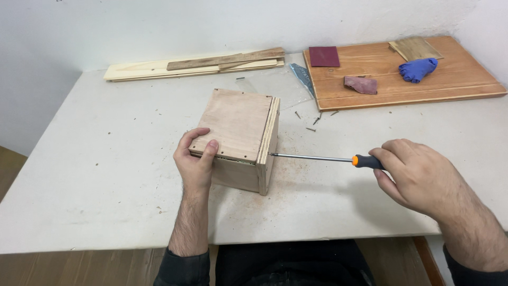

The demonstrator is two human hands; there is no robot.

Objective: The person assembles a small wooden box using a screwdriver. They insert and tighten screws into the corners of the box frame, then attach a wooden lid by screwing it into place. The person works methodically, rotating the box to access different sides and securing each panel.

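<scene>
The plywood box point(241, 139) is pale pinkish-brown with lighter layered edges. The screwdriver point(338, 159) has a silver shaft and an orange-and-black handle. The table point(95, 175) is off-white, speckled with reddish dust. The wooden board point(423, 85) is orange-brown, bearing maroon sandpaper point(324, 56) and a blue glove point(418, 69).

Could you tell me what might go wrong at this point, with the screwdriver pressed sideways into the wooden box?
The long orange-and-black-handled screwdriver meets the right face of the small plywood box at its tip only; it could slip off. The left hand alone grips the box's near left corner, so sideways pressure from the right hand might slide it. Loose screws on the white table could roll away.
</scene>
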